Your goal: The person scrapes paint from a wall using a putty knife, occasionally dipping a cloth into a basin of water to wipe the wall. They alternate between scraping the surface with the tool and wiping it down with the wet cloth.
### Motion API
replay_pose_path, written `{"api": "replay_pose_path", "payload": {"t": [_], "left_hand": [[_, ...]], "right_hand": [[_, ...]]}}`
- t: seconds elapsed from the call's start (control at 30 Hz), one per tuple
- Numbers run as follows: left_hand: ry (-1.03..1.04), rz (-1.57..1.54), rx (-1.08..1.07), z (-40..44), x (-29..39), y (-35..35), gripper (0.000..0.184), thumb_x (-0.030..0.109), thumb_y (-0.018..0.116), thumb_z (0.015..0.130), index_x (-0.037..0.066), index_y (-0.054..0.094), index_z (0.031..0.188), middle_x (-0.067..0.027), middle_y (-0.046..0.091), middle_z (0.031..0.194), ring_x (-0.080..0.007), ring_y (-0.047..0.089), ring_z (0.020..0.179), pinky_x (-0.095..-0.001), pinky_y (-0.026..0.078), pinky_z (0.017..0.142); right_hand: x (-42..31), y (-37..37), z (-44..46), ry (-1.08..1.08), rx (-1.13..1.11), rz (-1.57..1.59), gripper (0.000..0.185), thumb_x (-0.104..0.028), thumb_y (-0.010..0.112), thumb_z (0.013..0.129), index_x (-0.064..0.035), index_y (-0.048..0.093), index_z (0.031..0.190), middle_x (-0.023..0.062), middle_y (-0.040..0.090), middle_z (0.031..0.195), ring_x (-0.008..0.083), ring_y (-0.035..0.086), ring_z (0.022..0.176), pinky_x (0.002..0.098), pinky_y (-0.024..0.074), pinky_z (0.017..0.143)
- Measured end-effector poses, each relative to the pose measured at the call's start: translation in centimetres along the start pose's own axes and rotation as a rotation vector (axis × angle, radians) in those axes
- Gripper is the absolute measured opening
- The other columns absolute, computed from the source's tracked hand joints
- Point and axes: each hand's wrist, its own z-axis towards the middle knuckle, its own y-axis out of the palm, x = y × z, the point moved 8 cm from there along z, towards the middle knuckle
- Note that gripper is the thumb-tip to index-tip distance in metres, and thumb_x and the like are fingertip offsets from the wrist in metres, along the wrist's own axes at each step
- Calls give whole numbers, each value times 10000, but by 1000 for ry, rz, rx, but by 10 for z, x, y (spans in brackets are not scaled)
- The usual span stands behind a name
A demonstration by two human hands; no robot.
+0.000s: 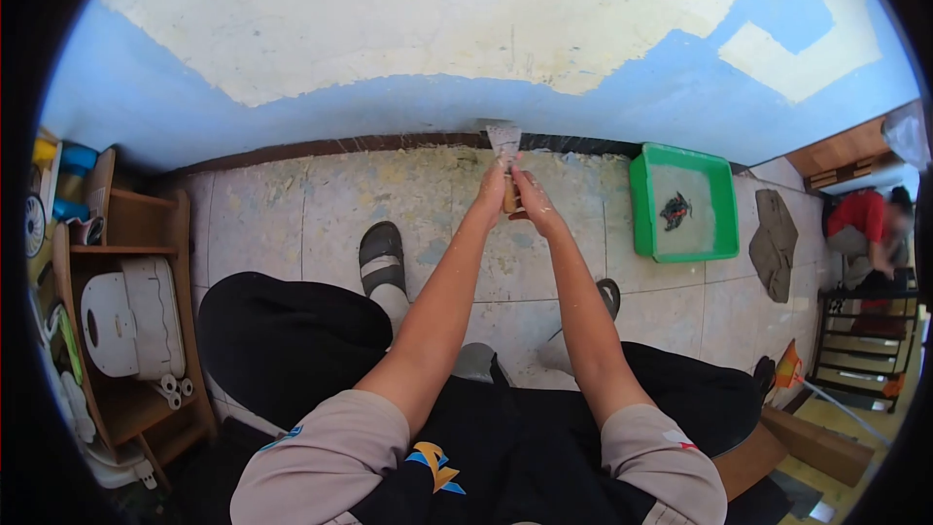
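Both my hands are closed around the wooden handle of a putty knife [503, 141]. My left hand [493, 192] grips the handle from the left, and my right hand [533, 199] wraps it from the right. The flat metal blade points away from me, at the foot of the wall [389, 102], near the dark baseboard strip. Blue paint covers the wall's lower part, while a large pale patch with ragged edges shows above it. Bits of pale debris stick to my hands and forearms.
Paint flakes litter the tiled floor [262, 204]. A green tray [642, 224] with a dark bundle inside stands to the right, beside a crumpled brown cloth [773, 243]. Wooden shelves [146, 196] stand at left. A person in red [855, 224] crouches at far right.
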Motion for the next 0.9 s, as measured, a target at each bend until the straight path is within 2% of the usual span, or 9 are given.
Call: {"api": "replay_pose_path", "payload": {"t": [0.07, 0.17, 0.2, 0.27, 0.37, 0.57, 0.63, 0.77, 0.9], "left_hand": [[-13, -80, -31, -3, 1, 3, 517, 547, 436, 999, 176, 635, 1299, -70, 639, 959, -184, 609, 822, -333, 499, 713], [69, 341, -89, 5, 3, 8, 615, 626, 369, 995, 181, 584, 1360, -92, 626, 1102, -201, 586, 989, -327, 456, 881], [73, 335, -86, 8, 7, 5, 615, 626, 369, 995, 181, 584, 1360, -92, 626, 1102, -201, 586, 989, -327, 456, 881], [-133, 475, -272, 12, -3, 9, 668, 661, 385, 972, 167, 553, 1389, -129, 586, 1252, -250, 537, 1165, -366, 378, 1023], [-21, 438, -208, -7, 30, 13, 706, 679, 431, 943, 154, 524, 1406, -123, 563, 1311, -253, 491, 1238, -406, 363, 1028], [83, 467, -164, 3, 29, 8, 599, 579, 537, 939, 149, 541, 1356, -50, 609, 1207, -185, 557, 1094, -399, 416, 910], [104, 379, -116, 2, 30, 8, 377, 364, 581, 966, 30, 654, 1125, -65, 657, 986, -144, 580, 860, -312, 470, 799], [180, 425, -46, 6, 30, 2, 332, 311, 558, 984, 15, 706, 1011, -28, 627, 768, -116, 561, 679, -299, 454, 634], [87, 397, -125, 1, 23, 13, 317, 285, 552, 990, 27, 710, 1083, -14, 603, 737, -90, 526, 642, -286, 422, 588]], "right_hand": [[-4, 7, -4, 31, 73, 170, 551, -609, 425, 984, -86, 529, 1124, 67, 620, 838, 170, 610, 645, 310, 500, 554], [16, 0, 12, 87, 38, 218, 484, -580, 429, 996, -111, 522, 1071, 27, 553, 732, 143, 541, 531, 281, 394, 437], [14, -2, 11, 86, 35, 210, 484, -580, 429, 996, -111, 522, 1071, 27, 553, 732, 143, 541, 531, 281, 394, 437], [7, -11, 8, 53, 58, 190, 451, -576, 441, 999, -131, 518, 1013, -3, 488, 660, 124, 483, 467, 260, 287, 385], [4, -18, -4, 10, 99, 398, 474, -607, 457, 980, -140, 538, 993, 1, 504, 665, 115, 479, 487, 248, 297, 401], [23, -26, -8, 0, 162, 436, 599, -700, 383, 962, -132, 572, 978, -3, 491, 636, 130, 494, 482, 258, 307, 404], [21, -17, -7, -4, 121, 420, 620, -709, 367, 961, -123, 568, 955, 1, 498, 637, 134, 497, 475, 265, 323, 401], [9, 1, -10, 23, 36, 361, 650, -732, 360, 948, -113, 550, 893, 8, 517, 647, 136, 511, 477, 273, 354, 406], [5, 4, -23, 40, 29, 425, 619, -734, 367, 947, -139, 529, 887, 9, 494, 647, 139, 525, 518, 274, 320, 422]]}}
